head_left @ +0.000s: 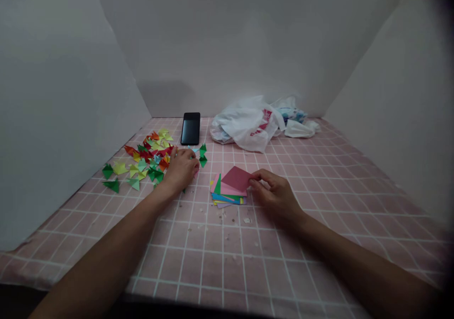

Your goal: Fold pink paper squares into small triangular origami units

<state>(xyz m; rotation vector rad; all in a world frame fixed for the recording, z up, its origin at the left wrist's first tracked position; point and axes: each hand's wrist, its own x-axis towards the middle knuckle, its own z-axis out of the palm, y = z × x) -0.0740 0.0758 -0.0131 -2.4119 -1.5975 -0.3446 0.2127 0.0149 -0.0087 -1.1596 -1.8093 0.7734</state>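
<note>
Between the thumb and fingers of my right hand [275,191] is the corner of a dark pink square of paper [236,178]. That sheet is tilted over a loose stack of coloured paper squares [227,199] in pink, green, blue, yellow and lilac. My left hand [182,167] rests at the right side of a heap of small folded paper pieces [142,155], its fingers curled downward. A bit of pink shows by its fingertips, but what they grip is hidden. Two green folded pieces [203,155] lie just beyond that hand.
A black phone [190,128] lies behind the folded pieces. Crumpled white plastic bags [244,122] sit at the back, with a white wad [301,128] to their right. Paper scraps [247,220] dot the pink checked cloth [213,271]. Pale walls enclose three sides.
</note>
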